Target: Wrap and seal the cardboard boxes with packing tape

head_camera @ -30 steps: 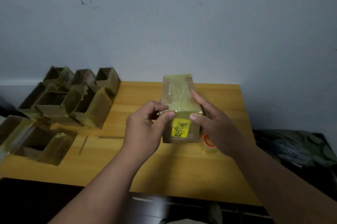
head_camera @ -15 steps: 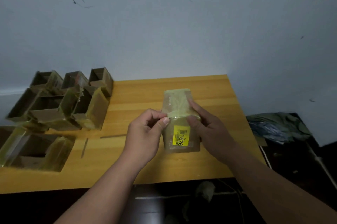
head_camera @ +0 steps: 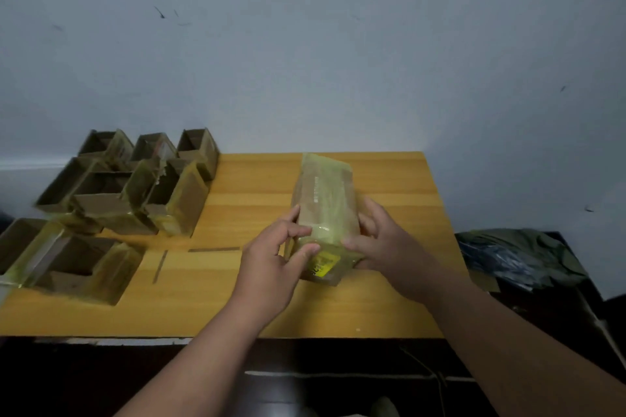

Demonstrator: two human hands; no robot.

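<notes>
A long cardboard box (head_camera: 323,203) wrapped in yellowish clear tape lies lengthwise on the wooden table (head_camera: 237,199), a yellow label (head_camera: 324,264) on its near end. My left hand (head_camera: 274,257) grips the near left corner, thumb across the top edge and fingers along the side. My right hand (head_camera: 382,240) holds the near right side, thumb on the top edge and fingers curled round the box. The tape roll is hidden from view.
Several open, tape-wrapped cardboard boxes (head_camera: 135,193) are clustered at the table's left, with a larger one (head_camera: 67,257) at the near left. Two thin dark strips (head_camera: 213,249) lie on the tabletop. A dark bag (head_camera: 521,257) sits on the floor to the right.
The box has tipped down from my hands onto the table, its near end now low. Both hands slid to grip its sides. The camera view shifted left and up.
</notes>
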